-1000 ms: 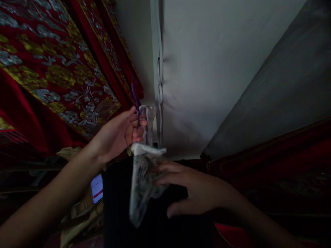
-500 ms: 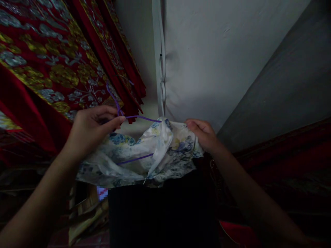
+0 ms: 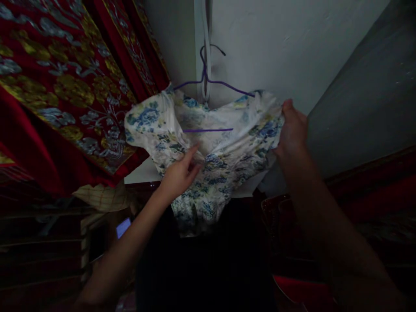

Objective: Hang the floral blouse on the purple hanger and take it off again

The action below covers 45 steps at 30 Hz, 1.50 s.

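Progress: floral V-neck blouse (image 3: 214, 169) in mid-view, hanging neckline toward the camera on purple wire hanger (image 3: 208, 130). Done: insertion of hanger, with sloping arms running under the cloth at both shoulders and lower bar visible across the neck opening. Hook (image 3: 218, 47) projecting above the neckline, at white strap (image 3: 206, 21); cannot confirm engagement of hook with strap. Remaining, by judgement: seating of shoulders, levelling of neckline and smoothing of bodice, given the bunched cloth on the right-hand side and creasing down the front. Lower part narrow and gathered, with lower edge poorly defined in the dim light.

Pose, left hand (image 3: 180, 175): in front of blouse, just beside the point of the V, with forearm slanting up and inward from lower left. Index finger extended upward, thumb set apart from it; no cloth visibly pinched. Contact with neckline edge probable, not certain.

Pose, right hand (image 3: 293, 132): higher than left hand, at outer edge of sleeve (image 3: 276, 119), with forearm rising from lower right. Fingers closed on sleeve edge; exact placement partly hidden. Neither hand on hanger.

Surroundings: red embroidered textile (image 3: 71, 86) at left, next to the opposite sleeve.
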Tool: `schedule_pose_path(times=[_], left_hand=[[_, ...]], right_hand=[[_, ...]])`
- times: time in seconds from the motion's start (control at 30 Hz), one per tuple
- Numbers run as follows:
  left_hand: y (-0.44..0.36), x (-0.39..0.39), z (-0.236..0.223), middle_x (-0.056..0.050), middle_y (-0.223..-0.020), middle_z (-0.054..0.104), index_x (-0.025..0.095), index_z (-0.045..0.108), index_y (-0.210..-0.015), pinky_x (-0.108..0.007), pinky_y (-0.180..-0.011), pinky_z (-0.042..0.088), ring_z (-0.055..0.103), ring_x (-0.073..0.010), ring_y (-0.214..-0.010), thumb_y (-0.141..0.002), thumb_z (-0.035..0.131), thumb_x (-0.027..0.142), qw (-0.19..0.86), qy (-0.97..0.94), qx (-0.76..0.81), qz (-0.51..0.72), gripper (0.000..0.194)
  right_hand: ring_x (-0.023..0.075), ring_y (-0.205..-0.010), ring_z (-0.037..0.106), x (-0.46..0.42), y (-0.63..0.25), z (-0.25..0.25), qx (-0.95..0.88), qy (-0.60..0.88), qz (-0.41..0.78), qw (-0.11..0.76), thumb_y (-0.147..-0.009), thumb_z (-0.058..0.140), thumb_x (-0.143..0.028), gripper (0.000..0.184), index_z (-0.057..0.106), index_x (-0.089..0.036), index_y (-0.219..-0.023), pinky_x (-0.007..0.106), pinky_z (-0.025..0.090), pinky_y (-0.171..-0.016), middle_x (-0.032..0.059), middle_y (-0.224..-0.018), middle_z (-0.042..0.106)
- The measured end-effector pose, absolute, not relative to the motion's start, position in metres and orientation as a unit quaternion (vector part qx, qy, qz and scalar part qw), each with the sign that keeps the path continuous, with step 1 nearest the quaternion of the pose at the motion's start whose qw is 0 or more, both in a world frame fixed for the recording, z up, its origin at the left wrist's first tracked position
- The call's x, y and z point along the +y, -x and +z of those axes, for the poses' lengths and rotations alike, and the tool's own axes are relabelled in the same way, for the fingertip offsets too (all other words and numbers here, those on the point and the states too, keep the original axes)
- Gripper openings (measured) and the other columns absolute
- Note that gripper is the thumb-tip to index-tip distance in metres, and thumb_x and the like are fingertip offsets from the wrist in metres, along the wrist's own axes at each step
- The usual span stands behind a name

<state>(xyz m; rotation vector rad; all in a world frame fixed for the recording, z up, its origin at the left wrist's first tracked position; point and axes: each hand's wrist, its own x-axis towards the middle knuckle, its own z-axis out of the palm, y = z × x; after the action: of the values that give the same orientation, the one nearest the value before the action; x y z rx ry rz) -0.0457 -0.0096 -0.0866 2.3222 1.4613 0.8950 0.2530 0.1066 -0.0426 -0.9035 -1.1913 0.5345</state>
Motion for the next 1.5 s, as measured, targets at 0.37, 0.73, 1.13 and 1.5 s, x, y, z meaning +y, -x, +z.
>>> schedule_pose_path(times=[0.37, 0.73, 1.13, 1.5], left_hand=[[0.009, -0.048, -0.17, -0.005, -0.078, 0.069, 0.018, 0.066, -0.086, -0.03, -0.072, 0.043, 0.065, -0.0206, -0.076, -0.1, 0.055, 0.039, 0.212, -0.731, 0.518, 0.391, 0.027], [-0.033, -0.076, -0.176, -0.003, -0.078, 0.066, 0.016, 0.07, -0.106, -0.025, -0.068, 0.047, 0.061, -0.0141, -0.068, -0.101, 0.05, 0.032, 0.396, -0.58, 0.458, 0.545, 0.026], [-0.018, -0.026, -0.106, 0.007, -0.063, 0.069, 0.025, 0.049, -0.106, -0.015, -0.041, 0.032, 0.049, -0.0051, -0.038, -0.077, 0.082, 0.025, 0.463, -0.4, 0.314, 0.726, 0.044], [-0.028, 0.031, -0.008, 0.003, -0.076, 0.069, 0.024, 0.048, -0.107, -0.018, -0.044, 0.037, 0.064, -0.0104, -0.053, -0.086, 0.079, 0.024, 0.376, -0.572, 0.26, 0.681, 0.037]], right_hand=[[0.022, -0.117, 0.062, 0.058, -0.236, -0.126, -0.432, 0.454, 0.09, 0.774, -0.077, 0.071, -0.032, 0.039, 0.064, -0.018, -0.112, 0.041, 0.048, -0.104, 0.0103, -0.124, 0.066], [0.0232, -0.101, 0.068, -0.07, -0.111, -0.271, -0.501, 0.455, 0.299, 0.673, -0.086, 0.066, -0.033, 0.033, 0.065, -0.019, -0.116, 0.037, 0.055, -0.087, 0.0096, -0.11, 0.071], [0.0179, -0.075, 0.062, -0.056, -0.118, -0.254, -0.581, 0.468, 0.307, 0.591, -0.096, 0.055, -0.035, 0.019, 0.063, -0.02, -0.088, 0.029, 0.049, -0.071, 0.0029, -0.08, 0.066], [0.0194, -0.08, 0.066, -0.02, -0.148, -0.258, -0.598, 0.464, 0.297, 0.582, -0.092, 0.058, -0.036, 0.017, 0.066, -0.021, -0.09, 0.029, 0.053, -0.066, 0.0047, -0.086, 0.07]])
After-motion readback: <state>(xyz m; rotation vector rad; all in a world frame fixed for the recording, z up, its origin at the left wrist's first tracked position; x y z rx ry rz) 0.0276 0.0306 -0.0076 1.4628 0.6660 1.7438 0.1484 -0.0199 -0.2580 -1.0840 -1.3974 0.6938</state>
